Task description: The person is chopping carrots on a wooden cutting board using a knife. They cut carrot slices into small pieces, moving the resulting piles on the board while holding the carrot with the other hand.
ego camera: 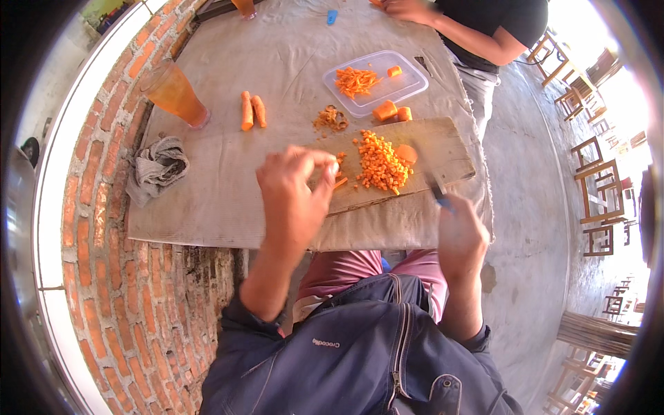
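My right hand (463, 233) grips the handle of a knife (438, 188), whose blurred blade points up over the right part of a wooden cutting board (446, 145). My left hand (303, 187) is raised at the board's left end, thumb and fingertips close together; whether it pinches a small piece is unclear. Carrot sticks (340, 182) lie beside its fingertips. Diced carrot (381, 163) is heaped mid-board, with a round carrot slice (406, 154) at its right edge. Behind the board are carrot chunks (385, 110) and a plastic lid (402, 96) bearing carrot strips (357, 82).
Peelings (330, 119) and two slim carrot pieces (247, 111) lie farther left. A glass of amber drink (179, 98) and a crumpled cloth (158, 168) stand near the brick wall (98, 207). Another person's arm (467, 36) rests at the table's far right.
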### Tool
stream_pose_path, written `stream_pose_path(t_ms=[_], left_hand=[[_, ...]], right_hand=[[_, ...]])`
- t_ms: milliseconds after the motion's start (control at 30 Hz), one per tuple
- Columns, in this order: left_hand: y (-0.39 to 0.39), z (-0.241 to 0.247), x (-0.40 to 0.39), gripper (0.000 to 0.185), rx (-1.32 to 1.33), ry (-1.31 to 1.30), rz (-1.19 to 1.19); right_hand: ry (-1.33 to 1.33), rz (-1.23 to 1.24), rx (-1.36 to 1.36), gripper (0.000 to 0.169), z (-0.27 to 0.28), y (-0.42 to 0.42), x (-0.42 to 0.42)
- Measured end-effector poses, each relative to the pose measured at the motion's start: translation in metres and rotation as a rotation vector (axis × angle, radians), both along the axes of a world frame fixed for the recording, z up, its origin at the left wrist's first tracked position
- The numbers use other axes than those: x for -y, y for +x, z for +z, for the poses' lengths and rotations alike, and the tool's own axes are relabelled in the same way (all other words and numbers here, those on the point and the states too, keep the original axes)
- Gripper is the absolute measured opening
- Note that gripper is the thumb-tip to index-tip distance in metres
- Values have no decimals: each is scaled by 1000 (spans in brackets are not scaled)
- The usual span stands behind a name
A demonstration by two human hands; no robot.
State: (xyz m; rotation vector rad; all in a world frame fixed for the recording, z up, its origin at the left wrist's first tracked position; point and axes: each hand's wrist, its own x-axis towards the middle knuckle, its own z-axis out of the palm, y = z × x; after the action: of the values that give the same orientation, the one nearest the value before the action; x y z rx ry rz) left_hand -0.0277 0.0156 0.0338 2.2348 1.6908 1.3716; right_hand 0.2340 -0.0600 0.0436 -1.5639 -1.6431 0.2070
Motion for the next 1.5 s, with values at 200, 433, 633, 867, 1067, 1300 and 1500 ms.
stream_pose_path(t_ms=[200,433,633,867,1067,1300,1500], left_hand=[[8,18,-127,12,-267,-121,-259],[37,5,-176,12,-553,-423,-254],[40,-6,-193,10,-518,-336,-220],[48,-14,-235,10,-513,-324,-172],[62,-23,-269,10,-537,-282,-110],[70,-31,-269,10,-505,-262,-45],[59,-42,-255,24,-462,-75,-46]], right_hand=[[63,-233,-136,21,-27,42,-20],[66,-238,-194,20,-48,57,-23],[97,-229,-170,21,-53,58,-25],[151,-207,-106,19,-55,56,-23],[164,-208,-95,19,-58,55,-23],[222,-196,-31,19,-58,57,-23],[171,-240,-13,19,-56,53,-20]])
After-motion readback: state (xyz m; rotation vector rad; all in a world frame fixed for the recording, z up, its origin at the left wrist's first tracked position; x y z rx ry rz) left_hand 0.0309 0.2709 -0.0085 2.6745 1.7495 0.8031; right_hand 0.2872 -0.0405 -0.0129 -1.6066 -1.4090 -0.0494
